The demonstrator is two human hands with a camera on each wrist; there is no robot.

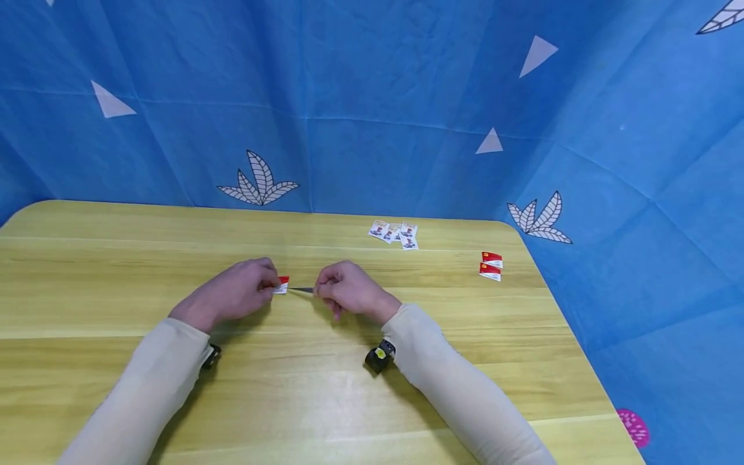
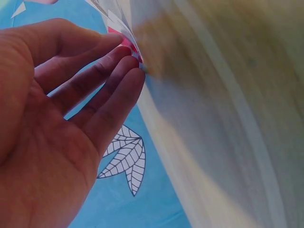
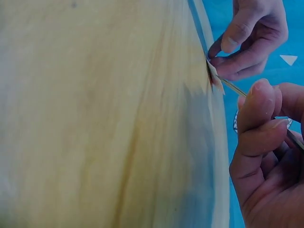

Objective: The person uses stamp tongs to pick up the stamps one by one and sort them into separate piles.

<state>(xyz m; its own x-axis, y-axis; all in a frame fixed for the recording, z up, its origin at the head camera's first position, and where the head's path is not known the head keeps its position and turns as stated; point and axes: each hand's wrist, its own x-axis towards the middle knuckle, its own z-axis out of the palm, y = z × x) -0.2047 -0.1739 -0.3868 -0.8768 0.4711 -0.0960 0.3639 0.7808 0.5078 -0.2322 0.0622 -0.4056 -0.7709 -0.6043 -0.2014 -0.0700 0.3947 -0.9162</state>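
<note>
My left hand (image 1: 239,289) has its thumb and fingertips on a small red-and-white stamp (image 1: 283,285), holding it at its left side; the fingers cover part of it. In the left wrist view the thumb and fingertips meet at the stamp's red part (image 2: 113,31). Just to the right, my right hand (image 1: 351,288) pinches slim metal tweezers (image 1: 302,289), their pointed tip reaching the stamp's right edge. The right wrist view shows the tweezers (image 3: 233,87) running from the stamp back between thumb and fingers.
Several pale printed stamps (image 1: 409,237) overlap near the back edge of the wooden table (image 1: 314,400). Two red-and-white stamps (image 1: 491,266) lie one above the other at the right. A blue patterned cloth (image 1: 372,77) hangs behind and along the right side.
</note>
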